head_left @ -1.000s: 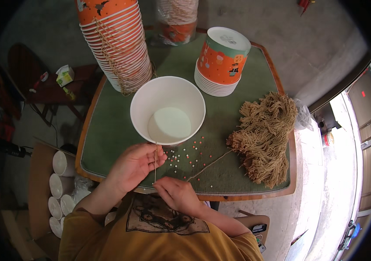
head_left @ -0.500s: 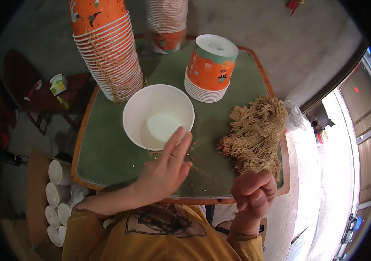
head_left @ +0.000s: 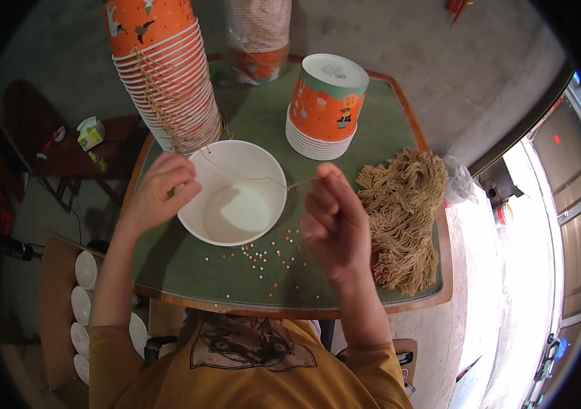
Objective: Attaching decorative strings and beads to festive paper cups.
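A wide white paper bucket (head_left: pixel 229 228) stands on the table in front of me, its mouth facing up and tipped slightly towards me. My left hand (head_left: pixel 162 187) is at its left rim, fingers bent, with the thumb over the edge. A thin tan cord (head_left: pixel 253 179) crosses the mouth from the far left rim to the right rim. From there it runs on to my right hand (head_left: pixel 337 218), whose thumb and forefinger pinch it just right of the bucket. The other fingers of that hand are curled in.
A tall stack of orange-printed buckets (head_left: pixel 164 88) with cords rises at the back left. Upturned buckets (head_left: pixel 328 105) stand at the back right, beside a heap of tan cords (head_left: pixel 403 218). Small white and orange beads (head_left: pixel 256 255) lie scattered near me. A carton (head_left: pixel 58 307) holds white buckets.
My left hand has moved from the bucket's front to its left rim. My right hand has risen from the table's front edge. The bucket has shifted left; the cord now spans its mouth.
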Tool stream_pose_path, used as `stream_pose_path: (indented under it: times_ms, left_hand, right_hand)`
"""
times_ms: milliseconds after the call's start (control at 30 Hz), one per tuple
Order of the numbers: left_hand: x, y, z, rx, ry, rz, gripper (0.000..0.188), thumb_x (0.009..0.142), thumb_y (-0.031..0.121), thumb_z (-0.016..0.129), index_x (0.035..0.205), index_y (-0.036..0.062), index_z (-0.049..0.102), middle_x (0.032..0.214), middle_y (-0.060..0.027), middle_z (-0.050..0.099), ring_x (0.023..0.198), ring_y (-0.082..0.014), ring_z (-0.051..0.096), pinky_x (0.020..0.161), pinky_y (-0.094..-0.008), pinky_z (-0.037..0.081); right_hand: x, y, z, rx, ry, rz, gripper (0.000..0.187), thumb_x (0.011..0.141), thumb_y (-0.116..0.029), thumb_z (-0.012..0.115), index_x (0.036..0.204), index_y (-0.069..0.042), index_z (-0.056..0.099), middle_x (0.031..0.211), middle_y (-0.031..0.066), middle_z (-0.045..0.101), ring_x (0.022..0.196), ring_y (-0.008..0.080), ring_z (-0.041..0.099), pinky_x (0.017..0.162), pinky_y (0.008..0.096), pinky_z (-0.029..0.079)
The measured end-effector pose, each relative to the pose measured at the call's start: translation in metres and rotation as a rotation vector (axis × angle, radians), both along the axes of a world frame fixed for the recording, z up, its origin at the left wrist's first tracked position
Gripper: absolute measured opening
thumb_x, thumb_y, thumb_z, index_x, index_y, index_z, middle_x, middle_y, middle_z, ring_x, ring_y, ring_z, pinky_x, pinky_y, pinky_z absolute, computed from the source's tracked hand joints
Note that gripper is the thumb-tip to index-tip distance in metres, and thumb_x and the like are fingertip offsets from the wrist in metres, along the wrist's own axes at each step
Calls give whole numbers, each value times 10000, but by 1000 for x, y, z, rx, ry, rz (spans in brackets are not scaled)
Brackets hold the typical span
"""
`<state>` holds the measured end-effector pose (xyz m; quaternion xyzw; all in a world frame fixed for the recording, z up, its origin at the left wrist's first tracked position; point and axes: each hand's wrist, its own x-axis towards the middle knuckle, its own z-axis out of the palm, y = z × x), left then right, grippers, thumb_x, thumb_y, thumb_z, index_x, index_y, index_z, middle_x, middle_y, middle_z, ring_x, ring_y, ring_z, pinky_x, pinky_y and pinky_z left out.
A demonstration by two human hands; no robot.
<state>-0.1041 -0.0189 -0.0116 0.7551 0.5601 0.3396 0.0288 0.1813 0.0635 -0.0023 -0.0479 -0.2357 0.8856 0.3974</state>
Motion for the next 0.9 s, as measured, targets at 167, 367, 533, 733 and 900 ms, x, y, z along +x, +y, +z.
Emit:
stream_pose_path:
  times_ms: [167, 367, 533, 733, 900]
  left_hand:
    - [70, -22, 9, 242, -66, 98, 322, 746, 129, 743, 1002, 50, 565, 948, -114, 573, 875, -292, 569, 756, -383, 472]
    - [155, -36, -20, -85, -497, -123, 275, 850, 57, 692, 1073, 53, 531, 919, -110, 598, 811, -263, 616, 657, -365, 498]
    - [156, -33, -18, -51, -365, -179, 225, 834, -2, 657, 1029, 44, 554, 897, -98, 587, 786, -273, 604, 656, -369, 499]
    - [151, -32, -15, -30, -214, -222, 214, 797, -42, 655, 978, 39, 575, 846, -91, 570, 756, -269, 589, 658, -382, 500]
    - [141, -37, -14, -50, -266, -190, 224, 781, -33, 675, 967, 33, 570, 857, -89, 577, 758, -268, 589, 654, -374, 492]
  right_hand:
    - [-13, -9, -16, -143, 48, -46, 190, 1025, -155, 460, 1127, -27, 557, 698, -44, 343, 526, 31, 267, 420, 193, 207]
    - [-13, -28, -5, -138, 77, -53, 180, 1030, -160, 449, 1110, -28, 542, 691, -48, 317, 518, 28, 237, 419, 198, 196]
    - [18, -31, -35, 658, -826, -420, 243, 938, -61, 550, 1179, -28, 553, 953, 48, 569, 809, 146, 545, 755, 226, 439]
    - [42, -51, -45, 1013, -776, -244, 403, 798, 95, 556, 1184, -19, 570, 1112, 146, 581, 952, 268, 608, 813, 343, 512]
    - [35, -50, -53, 1161, -854, -337, 214, 841, 27, 609, 1053, -4, 601, 925, 81, 617, 825, 188, 610, 729, 293, 488]
